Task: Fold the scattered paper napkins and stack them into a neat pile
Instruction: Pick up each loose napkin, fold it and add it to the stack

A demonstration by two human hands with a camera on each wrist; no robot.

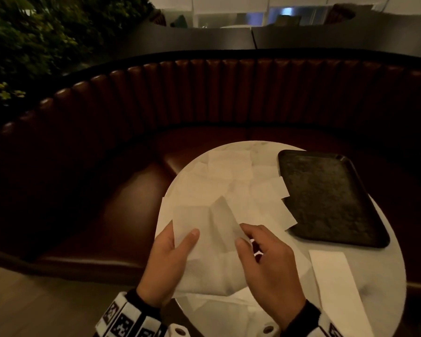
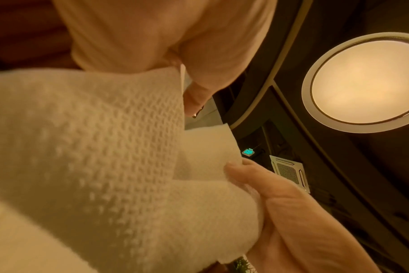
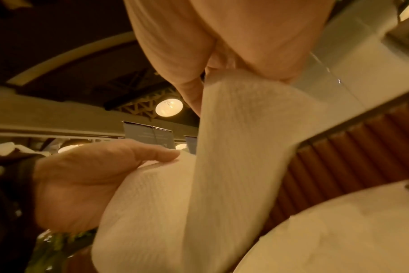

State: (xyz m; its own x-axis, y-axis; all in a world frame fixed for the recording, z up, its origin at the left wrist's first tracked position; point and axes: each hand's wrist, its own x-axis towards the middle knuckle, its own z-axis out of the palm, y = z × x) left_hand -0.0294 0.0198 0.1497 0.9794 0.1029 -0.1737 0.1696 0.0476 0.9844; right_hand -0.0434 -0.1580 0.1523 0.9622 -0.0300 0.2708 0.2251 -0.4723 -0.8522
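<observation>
napkins (image 1: 229,171) cover table, tray (image 1: 331,198) right

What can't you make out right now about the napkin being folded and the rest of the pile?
- Held napkin: fold count unclear; wrist views blurred.
- Loose napkins: count unclear, overlapping white on white table, head view.
- Folded strip: near end cut off by the frame edge.

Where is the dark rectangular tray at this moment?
In the head view, the dark tray lies on the right side of the round white table, right of the scattered napkins, some overlapping its left edge.
</observation>
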